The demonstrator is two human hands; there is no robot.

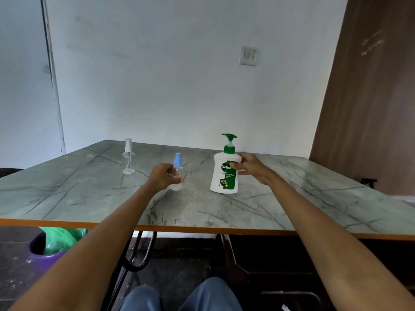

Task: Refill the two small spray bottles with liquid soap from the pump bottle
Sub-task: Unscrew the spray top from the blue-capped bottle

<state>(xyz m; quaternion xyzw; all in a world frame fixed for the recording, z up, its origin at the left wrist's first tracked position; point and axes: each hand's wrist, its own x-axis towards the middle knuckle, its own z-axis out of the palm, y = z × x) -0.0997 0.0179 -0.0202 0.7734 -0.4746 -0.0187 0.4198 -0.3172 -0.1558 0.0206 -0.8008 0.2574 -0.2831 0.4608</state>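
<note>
A white pump bottle (223, 176) with a green pump head and green label stands upright on the marbled table (202, 205). My right hand (248, 167) is wrapped around its right side. To its left stands a small clear spray bottle with a blue cap (177, 163), and my left hand (162, 176) grips its body from the left. A second small spray bottle (128, 157), clear with a white nozzle, stands alone farther back left, untouched.
The table's orange front edge (179, 228) runs across the view, with my knees below it. A purple bin with a green bag (56, 245) sits on the floor at left. A brown panel (368, 97) stands at the right, a white wall behind.
</note>
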